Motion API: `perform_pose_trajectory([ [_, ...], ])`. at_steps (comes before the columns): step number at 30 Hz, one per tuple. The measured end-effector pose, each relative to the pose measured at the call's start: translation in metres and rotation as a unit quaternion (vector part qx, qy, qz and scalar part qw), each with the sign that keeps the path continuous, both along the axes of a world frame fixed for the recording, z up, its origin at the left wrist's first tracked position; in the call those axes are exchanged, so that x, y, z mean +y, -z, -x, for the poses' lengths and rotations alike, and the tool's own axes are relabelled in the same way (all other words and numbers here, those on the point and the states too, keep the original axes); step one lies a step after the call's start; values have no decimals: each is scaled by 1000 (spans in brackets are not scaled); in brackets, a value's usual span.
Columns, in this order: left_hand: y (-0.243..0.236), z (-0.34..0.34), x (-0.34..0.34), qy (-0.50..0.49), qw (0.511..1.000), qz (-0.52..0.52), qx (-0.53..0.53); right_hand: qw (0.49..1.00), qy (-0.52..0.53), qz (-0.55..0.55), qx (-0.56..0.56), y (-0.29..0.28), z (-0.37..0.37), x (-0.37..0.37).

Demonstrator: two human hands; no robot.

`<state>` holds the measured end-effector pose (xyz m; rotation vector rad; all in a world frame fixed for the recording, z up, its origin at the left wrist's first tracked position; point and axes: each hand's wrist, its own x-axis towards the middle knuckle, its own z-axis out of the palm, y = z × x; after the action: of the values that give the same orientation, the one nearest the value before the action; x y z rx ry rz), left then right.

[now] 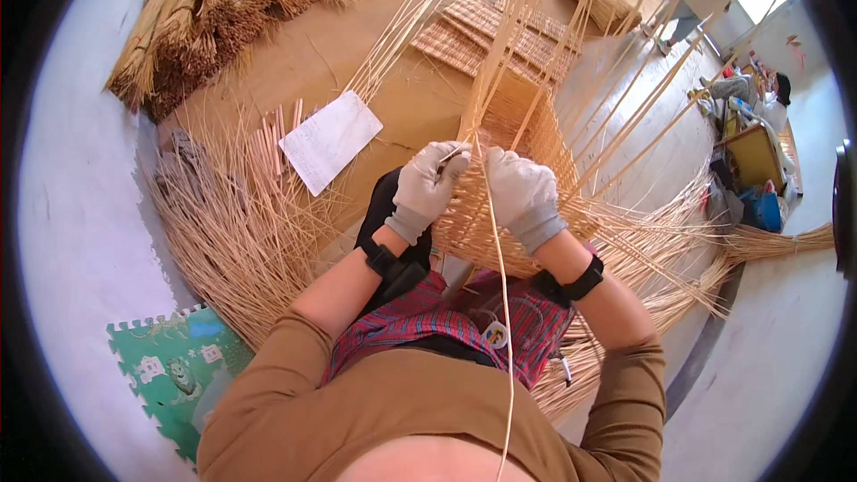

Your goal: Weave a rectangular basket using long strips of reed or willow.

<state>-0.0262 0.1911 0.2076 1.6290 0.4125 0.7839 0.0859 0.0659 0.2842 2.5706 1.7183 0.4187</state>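
Note:
A woven box-shaped basket (pixel 464 232) stands in front of me, with long upright pale strands (pixel 500 36) rising from it. At its near edge my left hand (pixel 428 187), in a pale work glove, has fingers closed around a thin strand beside an upright one. My right hand (pixel 522 192), gloved the same way, is closed at the basket edge just across from it, pinching at the weave and strands; its fingertips are partly hidden. A long thin weaving strand (pixel 503 286) hangs from between my hands down across my lap, over a red plaid cloth (pixel 393 321).
Bundled straw (pixel 223 27) lies upper left, near a paper sheet (pixel 330 143) and flat woven panels (pixel 428 45). Loose strands (pixel 214 241) surround me. A green foam mat (pixel 170 366) lies lower left. Two people (pixel 701 0) are upper right, one standing, one low near a cluttered cabinet (pixel 750 152).

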Motion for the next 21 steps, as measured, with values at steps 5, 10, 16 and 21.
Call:
perform_pose_trajectory([
  [5,3,-6,0,-10,994,95,-58,998,-23,-54,34,1,-4,-12],
  [10,12,-4,9,80,993,9,-82,990,-32,-114,70,5,1,-23],
  [16,10,-3,17,106,991,3,-82,958,0,-244,148,-6,42,-36],
  [21,15,-4,4,81,992,69,-74,944,-55,-270,181,-20,79,-26],
])
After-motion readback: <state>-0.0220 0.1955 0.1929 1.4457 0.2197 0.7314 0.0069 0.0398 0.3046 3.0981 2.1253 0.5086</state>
